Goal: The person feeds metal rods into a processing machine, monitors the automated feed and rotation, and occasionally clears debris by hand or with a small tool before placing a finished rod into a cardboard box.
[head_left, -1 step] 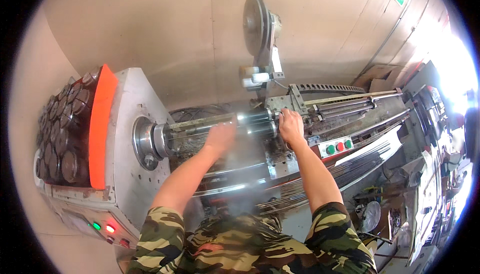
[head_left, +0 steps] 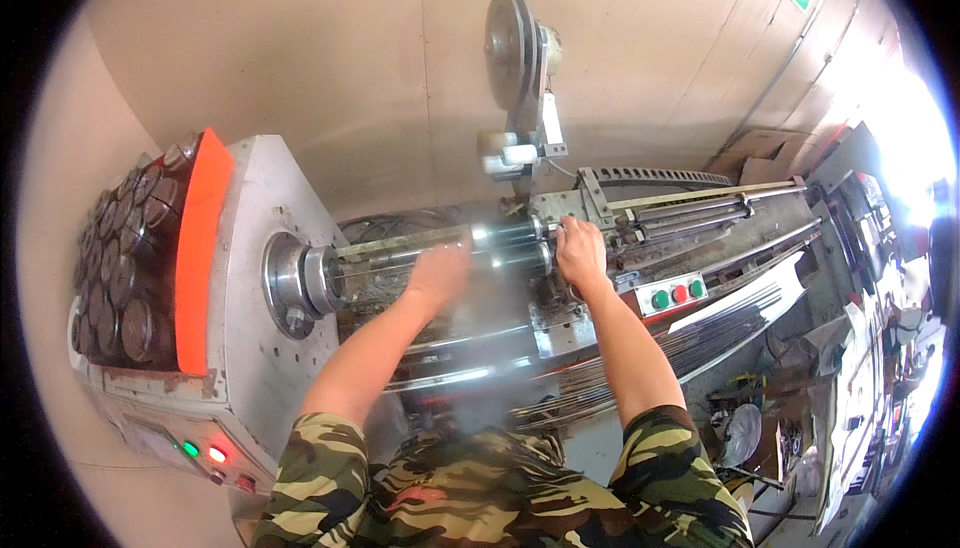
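My left hand is curled at a shiny metal shaft that runs out of the round chuck of a lathe-like machine. A hazy, blurred band hides its fingertips. Farther right, my right hand has its fingers bent over the end of bright metal rollers, beside the machine's carriage. What lies under those fingers cannot be made out. Above the rollers stands a grooved pulley wheel on an upright arm, with white rollers below it.
At the left, an orange panel borders a stack of dark round pieces on the grey headstock. A control box with green and red buttons sits right of my arm. Nearby, many thin rods lie on white sheeting; clutter fills the far right.
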`<action>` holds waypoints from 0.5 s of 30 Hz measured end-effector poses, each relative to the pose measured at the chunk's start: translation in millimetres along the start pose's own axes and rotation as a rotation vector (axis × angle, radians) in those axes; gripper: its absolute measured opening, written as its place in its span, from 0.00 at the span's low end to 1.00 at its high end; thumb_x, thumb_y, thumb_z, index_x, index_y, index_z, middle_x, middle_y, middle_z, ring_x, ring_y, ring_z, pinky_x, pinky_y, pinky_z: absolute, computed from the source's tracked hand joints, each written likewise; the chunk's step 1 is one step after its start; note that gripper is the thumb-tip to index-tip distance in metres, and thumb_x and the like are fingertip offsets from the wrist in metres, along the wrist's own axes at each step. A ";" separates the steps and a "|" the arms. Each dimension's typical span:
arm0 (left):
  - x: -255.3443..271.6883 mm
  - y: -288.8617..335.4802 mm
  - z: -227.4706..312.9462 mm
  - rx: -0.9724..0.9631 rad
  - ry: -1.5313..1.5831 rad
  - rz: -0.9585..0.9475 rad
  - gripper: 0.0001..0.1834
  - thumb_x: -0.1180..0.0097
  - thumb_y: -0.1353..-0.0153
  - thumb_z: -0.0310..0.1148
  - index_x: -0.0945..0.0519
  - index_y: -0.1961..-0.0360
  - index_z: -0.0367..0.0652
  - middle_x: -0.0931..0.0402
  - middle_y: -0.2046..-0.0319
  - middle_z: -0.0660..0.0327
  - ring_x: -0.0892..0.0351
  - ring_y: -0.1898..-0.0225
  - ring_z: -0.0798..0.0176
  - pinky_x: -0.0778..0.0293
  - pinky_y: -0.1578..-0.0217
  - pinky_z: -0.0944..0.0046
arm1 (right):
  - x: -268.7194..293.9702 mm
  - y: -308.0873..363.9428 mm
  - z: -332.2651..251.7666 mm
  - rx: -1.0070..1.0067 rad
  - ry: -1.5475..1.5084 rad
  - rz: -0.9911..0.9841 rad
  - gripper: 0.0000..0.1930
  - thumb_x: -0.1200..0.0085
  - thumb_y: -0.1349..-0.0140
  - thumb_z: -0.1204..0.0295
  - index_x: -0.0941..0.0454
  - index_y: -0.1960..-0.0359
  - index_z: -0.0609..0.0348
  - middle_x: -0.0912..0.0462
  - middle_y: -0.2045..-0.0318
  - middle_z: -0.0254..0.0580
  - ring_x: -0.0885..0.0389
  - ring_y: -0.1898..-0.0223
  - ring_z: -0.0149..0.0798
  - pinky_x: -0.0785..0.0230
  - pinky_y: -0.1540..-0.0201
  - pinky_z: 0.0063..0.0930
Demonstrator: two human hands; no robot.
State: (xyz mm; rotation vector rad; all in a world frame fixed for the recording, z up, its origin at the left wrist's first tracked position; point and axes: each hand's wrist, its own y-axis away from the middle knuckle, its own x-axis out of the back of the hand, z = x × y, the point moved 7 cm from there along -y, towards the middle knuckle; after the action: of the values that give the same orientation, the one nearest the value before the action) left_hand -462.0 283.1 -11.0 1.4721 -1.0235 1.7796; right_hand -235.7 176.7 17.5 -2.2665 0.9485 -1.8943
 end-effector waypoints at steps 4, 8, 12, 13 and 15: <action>1.0 0.9 5.7 -0.003 -0.063 0.034 0.32 0.49 0.42 0.27 0.32 0.33 0.36 0.20 0.66 0.55 0.19 0.62 0.53 0.21 0.64 0.54 | 10.0 0.6 -5.4 0.077 -0.008 -0.020 0.11 0.48 0.32 0.68 0.21 0.54 0.60 0.16 0.61 0.54 0.20 0.55 0.57 0.30 0.48 0.49; 1.0 -4.7 12.7 0.030 -0.070 -0.018 0.33 0.49 0.42 0.27 0.33 0.32 0.37 0.21 0.65 0.55 0.20 0.59 0.52 0.23 0.61 0.53 | 0.4 3.3 9.7 0.096 0.001 -0.028 0.11 0.49 0.33 0.69 0.22 0.55 0.62 0.15 0.60 0.54 0.20 0.55 0.57 0.31 0.47 0.49; -5.1 -1.2 9.8 0.022 -0.149 -0.012 0.33 0.48 0.41 0.27 0.34 0.32 0.37 0.21 0.64 0.55 0.21 0.60 0.51 0.24 0.63 0.52 | 5.0 -3.3 2.7 -0.002 -0.117 -0.188 0.14 0.49 0.34 0.68 0.22 0.50 0.62 0.15 0.57 0.52 0.19 0.52 0.54 0.32 0.45 0.46; -4.4 -0.7 10.0 0.044 -0.146 -0.021 0.33 0.49 0.41 0.26 0.34 0.32 0.38 0.21 0.64 0.55 0.21 0.60 0.51 0.23 0.62 0.51 | 5.2 -3.6 1.2 -0.013 -0.153 -0.203 0.15 0.49 0.34 0.68 0.22 0.49 0.62 0.15 0.56 0.52 0.20 0.52 0.54 0.32 0.44 0.46; -6.1 -0.7 12.9 0.089 -0.125 -0.042 0.32 0.50 0.41 0.25 0.34 0.33 0.40 0.22 0.64 0.55 0.21 0.59 0.49 0.23 0.59 0.49 | 11.7 0.3 2.6 0.015 -0.164 -0.151 0.19 0.48 0.34 0.67 0.24 0.45 0.61 0.17 0.51 0.51 0.22 0.47 0.52 0.35 0.40 0.45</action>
State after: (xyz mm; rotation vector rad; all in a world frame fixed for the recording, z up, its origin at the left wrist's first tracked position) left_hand -453.6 272.6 -15.7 1.6657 -0.9777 1.7412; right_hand -232.6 170.1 27.1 -2.5029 0.7602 -1.7255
